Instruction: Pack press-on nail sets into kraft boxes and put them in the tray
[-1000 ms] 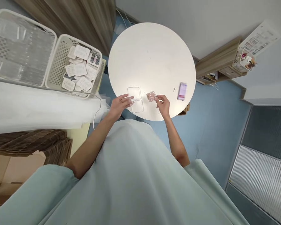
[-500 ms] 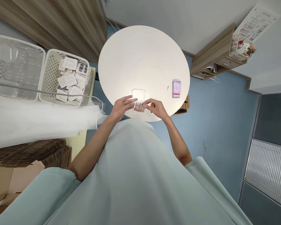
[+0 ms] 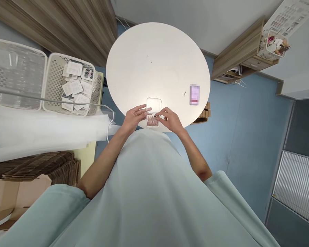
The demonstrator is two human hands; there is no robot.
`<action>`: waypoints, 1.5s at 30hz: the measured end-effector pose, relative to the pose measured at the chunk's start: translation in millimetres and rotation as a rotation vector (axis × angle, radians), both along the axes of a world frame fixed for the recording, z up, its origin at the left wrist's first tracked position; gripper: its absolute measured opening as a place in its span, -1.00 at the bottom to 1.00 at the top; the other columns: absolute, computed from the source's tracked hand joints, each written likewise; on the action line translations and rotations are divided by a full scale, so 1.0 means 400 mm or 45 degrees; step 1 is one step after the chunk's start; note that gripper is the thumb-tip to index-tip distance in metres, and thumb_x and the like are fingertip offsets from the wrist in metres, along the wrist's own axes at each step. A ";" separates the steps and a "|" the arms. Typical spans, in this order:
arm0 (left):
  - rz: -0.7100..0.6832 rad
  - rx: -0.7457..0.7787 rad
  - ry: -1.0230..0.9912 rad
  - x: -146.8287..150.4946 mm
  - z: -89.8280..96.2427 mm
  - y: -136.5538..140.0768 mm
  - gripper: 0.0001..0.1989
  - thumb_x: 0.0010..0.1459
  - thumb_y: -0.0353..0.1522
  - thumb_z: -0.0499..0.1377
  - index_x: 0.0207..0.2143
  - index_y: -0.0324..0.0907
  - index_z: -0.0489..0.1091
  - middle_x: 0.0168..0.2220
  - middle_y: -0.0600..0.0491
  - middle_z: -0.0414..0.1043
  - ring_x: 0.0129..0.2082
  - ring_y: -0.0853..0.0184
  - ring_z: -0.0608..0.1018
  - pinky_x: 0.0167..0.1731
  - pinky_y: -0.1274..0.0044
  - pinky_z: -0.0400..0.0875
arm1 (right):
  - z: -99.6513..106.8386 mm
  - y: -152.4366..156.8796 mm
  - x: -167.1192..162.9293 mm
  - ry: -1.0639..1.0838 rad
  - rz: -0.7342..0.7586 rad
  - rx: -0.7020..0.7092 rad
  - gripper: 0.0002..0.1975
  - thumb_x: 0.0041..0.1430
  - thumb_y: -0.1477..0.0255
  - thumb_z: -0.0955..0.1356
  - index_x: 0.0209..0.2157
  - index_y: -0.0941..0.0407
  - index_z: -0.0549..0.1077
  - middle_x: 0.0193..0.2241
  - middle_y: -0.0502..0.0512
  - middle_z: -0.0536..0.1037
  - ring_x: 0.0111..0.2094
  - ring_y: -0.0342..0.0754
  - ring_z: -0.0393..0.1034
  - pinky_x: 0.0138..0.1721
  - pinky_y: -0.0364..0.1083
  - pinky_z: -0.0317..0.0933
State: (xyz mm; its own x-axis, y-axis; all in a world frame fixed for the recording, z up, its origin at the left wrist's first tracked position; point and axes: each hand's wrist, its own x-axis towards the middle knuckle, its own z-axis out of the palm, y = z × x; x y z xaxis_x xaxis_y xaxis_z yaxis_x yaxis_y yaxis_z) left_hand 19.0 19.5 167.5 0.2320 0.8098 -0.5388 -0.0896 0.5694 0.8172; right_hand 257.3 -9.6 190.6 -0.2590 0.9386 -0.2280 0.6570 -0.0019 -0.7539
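Note:
A small clear plastic case (image 3: 153,100) lies with its lid raised near the front edge of the white round table (image 3: 154,51). In its lower half is a set of false nails (image 3: 152,120), pinkish, in two rows, with a darker one towards the right. My left hand (image 3: 133,119) grips the case's left side around the hinge, long fingers at the lid and thumb lower down. From the right, my right hand (image 3: 171,120) pinches the upper right corner of the nail set with thumb and forefinger; the exact contact is partly hidden.
A phone (image 3: 194,94), blurred out, lies on the table's right, beside a small dark scrap (image 3: 184,93). To the left stand a basket of white cards (image 3: 48,85) and a basket of clear plastic cases (image 3: 18,75), with a cable (image 3: 87,103) across them. Small cardboard boxes (image 3: 204,115) sit below the table's right edge.
The nail set has gone from tilted to lying flatter and lower in the case. My right hand has shifted slightly with it; the left stays at the case's side.

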 end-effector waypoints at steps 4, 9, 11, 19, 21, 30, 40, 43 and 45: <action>0.003 -0.022 0.011 -0.002 0.010 0.000 -0.17 -0.04 -0.02 0.60 0.22 -0.17 0.54 0.24 -0.29 0.62 0.28 -0.11 0.61 0.26 0.08 0.53 | -0.010 -0.006 -0.013 -0.022 -0.020 -0.002 -0.80 0.53 0.22 0.42 -0.03 -0.08 0.72 -0.02 0.07 0.55 -0.35 -0.13 0.39 -0.23 -0.08 0.28; -0.003 -0.061 0.012 -0.005 0.024 0.003 -0.21 -0.05 -0.04 0.61 0.19 -0.15 0.57 0.25 -0.28 0.61 0.31 -0.10 0.59 0.27 0.11 0.53 | -0.022 -0.007 -0.023 0.159 -0.203 -0.037 -0.67 0.46 0.01 0.44 -0.04 -0.07 0.72 -0.07 0.09 0.55 -0.34 -0.08 0.38 -0.20 -0.05 0.34; -0.009 -0.072 0.007 -0.008 0.024 0.003 -0.23 -0.03 -0.05 0.61 0.18 -0.15 0.57 0.24 -0.27 0.62 0.31 -0.09 0.59 0.27 0.11 0.53 | -0.026 0.003 -0.020 0.221 -0.397 -0.014 -0.58 0.42 -0.07 0.44 -0.02 -0.05 0.70 -0.10 0.11 0.57 -0.32 -0.06 0.39 -0.17 -0.03 0.37; -0.137 -0.095 -0.072 -0.030 0.021 0.005 -0.26 0.00 -0.06 0.61 0.19 -0.13 0.60 0.25 -0.25 0.62 0.30 -0.07 0.60 0.29 0.12 0.51 | -0.039 0.060 -0.018 0.472 -0.719 -0.211 -0.43 0.32 -0.18 0.44 0.02 -0.01 0.66 -0.08 0.09 0.66 -0.39 -0.12 0.36 -0.31 -0.06 0.38; -0.167 -0.102 -0.080 -0.037 0.022 0.006 -0.25 0.00 -0.07 0.61 0.20 -0.14 0.59 0.27 -0.27 0.60 0.30 -0.06 0.60 0.30 0.13 0.50 | -0.036 0.065 -0.031 0.502 -0.733 -0.196 -0.46 0.32 -0.17 0.44 -0.04 0.00 0.67 -0.09 0.08 0.67 -0.40 -0.13 0.36 -0.33 -0.06 0.38; -0.056 -0.132 -0.097 -0.049 0.031 0.020 -0.22 -0.01 -0.10 0.62 0.23 -0.12 0.56 0.20 -0.23 0.65 0.28 -0.04 0.62 0.33 0.11 0.49 | 0.037 0.049 -0.047 0.565 -0.661 -0.098 -0.54 0.32 -0.15 0.46 -0.10 -0.06 0.71 -0.04 0.09 0.63 -0.27 -0.06 0.42 -0.22 -0.02 0.45; 0.033 -0.140 -0.176 -0.063 0.026 0.044 -0.35 0.14 -0.19 0.55 0.24 -0.17 0.56 0.25 -0.24 0.61 0.33 -0.02 0.59 0.39 0.16 0.47 | 0.055 -0.039 -0.042 0.711 -0.591 -0.323 -0.32 0.03 -0.06 0.65 0.14 -0.09 0.63 0.03 0.11 0.61 -0.12 -0.02 0.54 -0.17 -0.05 0.47; 0.037 -0.155 -0.198 -0.065 0.024 0.044 -0.37 0.17 -0.21 0.53 0.25 -0.19 0.56 0.28 -0.26 0.59 0.32 -0.02 0.60 0.38 0.18 0.49 | 0.032 -0.055 -0.051 0.820 -0.596 -0.497 -0.18 -0.03 -0.04 0.67 0.23 -0.06 0.55 0.00 0.12 0.66 -0.09 0.02 0.60 -0.07 -0.01 0.51; 0.028 -0.157 -0.192 -0.066 0.026 0.042 -0.38 0.20 -0.20 0.51 0.26 -0.18 0.56 0.30 -0.25 0.57 0.33 -0.03 0.59 0.37 0.16 0.50 | 0.026 -0.064 -0.058 0.877 -0.569 -0.582 -0.16 -0.02 -0.02 0.68 0.25 -0.05 0.52 -0.05 0.10 0.70 -0.09 0.05 0.64 -0.03 0.01 0.52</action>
